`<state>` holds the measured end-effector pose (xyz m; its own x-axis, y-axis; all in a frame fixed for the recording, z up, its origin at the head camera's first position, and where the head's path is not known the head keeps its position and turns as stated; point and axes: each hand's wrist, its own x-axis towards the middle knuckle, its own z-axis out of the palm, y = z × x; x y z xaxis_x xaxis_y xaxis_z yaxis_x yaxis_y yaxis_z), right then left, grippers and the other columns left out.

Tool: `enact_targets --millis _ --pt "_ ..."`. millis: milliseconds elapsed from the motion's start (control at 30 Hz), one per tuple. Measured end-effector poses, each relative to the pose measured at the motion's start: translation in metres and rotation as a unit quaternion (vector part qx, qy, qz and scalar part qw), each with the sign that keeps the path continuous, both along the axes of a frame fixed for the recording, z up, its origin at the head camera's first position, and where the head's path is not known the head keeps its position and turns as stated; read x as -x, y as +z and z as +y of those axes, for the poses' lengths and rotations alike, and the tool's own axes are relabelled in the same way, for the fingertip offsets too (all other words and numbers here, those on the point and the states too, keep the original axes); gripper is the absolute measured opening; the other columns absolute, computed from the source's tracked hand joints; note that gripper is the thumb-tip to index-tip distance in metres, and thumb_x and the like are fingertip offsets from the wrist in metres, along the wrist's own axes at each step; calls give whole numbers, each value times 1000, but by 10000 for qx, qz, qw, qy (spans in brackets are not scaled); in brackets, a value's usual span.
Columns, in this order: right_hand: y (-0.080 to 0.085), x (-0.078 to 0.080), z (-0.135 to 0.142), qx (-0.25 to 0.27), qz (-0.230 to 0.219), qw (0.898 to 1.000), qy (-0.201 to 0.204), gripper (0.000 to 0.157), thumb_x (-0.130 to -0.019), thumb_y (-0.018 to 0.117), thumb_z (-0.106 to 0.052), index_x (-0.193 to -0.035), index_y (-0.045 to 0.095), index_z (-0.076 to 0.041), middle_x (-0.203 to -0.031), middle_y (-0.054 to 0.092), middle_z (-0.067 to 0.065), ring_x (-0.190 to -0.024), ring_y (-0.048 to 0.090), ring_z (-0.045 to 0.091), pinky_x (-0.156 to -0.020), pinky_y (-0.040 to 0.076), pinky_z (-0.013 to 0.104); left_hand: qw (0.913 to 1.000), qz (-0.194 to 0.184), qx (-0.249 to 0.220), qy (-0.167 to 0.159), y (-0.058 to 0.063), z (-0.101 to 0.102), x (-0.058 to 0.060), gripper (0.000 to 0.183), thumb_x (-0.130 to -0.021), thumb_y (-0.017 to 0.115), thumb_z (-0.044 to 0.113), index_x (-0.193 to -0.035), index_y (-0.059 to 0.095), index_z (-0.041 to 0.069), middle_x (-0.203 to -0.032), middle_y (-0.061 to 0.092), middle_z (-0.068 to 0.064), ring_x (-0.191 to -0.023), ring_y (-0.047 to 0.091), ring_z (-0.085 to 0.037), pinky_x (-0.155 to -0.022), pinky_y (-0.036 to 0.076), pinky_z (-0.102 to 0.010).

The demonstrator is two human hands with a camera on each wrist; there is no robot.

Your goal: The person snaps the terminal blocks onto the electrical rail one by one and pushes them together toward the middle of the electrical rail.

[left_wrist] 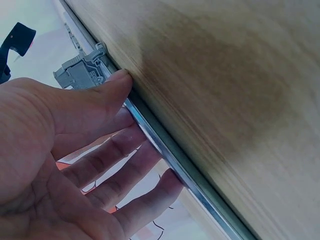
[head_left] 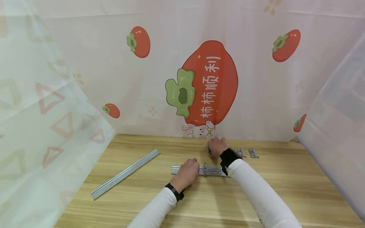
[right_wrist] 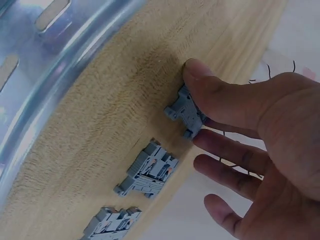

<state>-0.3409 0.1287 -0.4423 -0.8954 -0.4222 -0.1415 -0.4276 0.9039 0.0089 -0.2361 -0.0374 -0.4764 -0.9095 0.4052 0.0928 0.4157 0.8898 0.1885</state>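
While the left hand (head_left: 186,173) steadies a slotted rail (head_left: 214,172) of shiny ridged metal on the bench (head_left: 119,212), the right hand (head_left: 217,147) is at the back, its thumb and index finger pinching a loose block (right_wrist: 186,112) of matte grey plastic, thin and notched; its other fingers are spread. Two metal rails are visible: this one lies crosswise, the second rail (head_left: 125,174) slants at the left. The left wrist view shows what the head view hides: the left thumb presses the rail's near edge, with fingers curled against the other, just beside one mounted block (left_wrist: 82,71) standing across the metal. The right wrist view shows two more grey blocks, a nearer block (right_wrist: 149,170) and a farther block (right_wrist: 112,223), lying flat on pale, streaky wood grain. Whether the pinched block touches the bench, I cannot tell.
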Motion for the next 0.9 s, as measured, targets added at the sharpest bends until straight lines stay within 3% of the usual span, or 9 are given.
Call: enact_targets --millis 333,567,733,900 --pt "-1 0 -1 42 80 9999 116 25 -76 83 -12 -73 58 -12 -73 54 2 -76 52 25 -79 35 46 10000 93 12 -5 -2 3 -2 21 -94 66 0 -76 68 10 -86 60 -3 -78 59 -21 -59 53 -35" --pt "-7 1 10 459 237 9980 352 32 -74 91 -31 -86 67 -14 -78 56 -3 -82 51 22 -84 40 46 10000 -11 41 24 -3 3 -3 20 -96 65 1 -78 68 9 -88 60 -3 -78 58 -20 -59 52 -34" --pt "4 -10 23 1315 298 9894 538 36 -74 91 -30 -96 68 -12 -84 61 -3 -82 55 20 -83 46 46 9999 -122 -32 59 -1 2 -3 21 -95 66 2 -76 67 10 -87 60 -3 -80 59 -21 -59 52 -36" --pt "12 -24 37 2643 -220 9627 536 39 -77 88 -20 -106 69 -3 -94 66 1 -92 63 27 -84 52 43 9999 -130 -54 27 1 0 -1 21 -94 66 1 -76 67 10 -87 60 -4 -78 57 -20 -58 51 -34"
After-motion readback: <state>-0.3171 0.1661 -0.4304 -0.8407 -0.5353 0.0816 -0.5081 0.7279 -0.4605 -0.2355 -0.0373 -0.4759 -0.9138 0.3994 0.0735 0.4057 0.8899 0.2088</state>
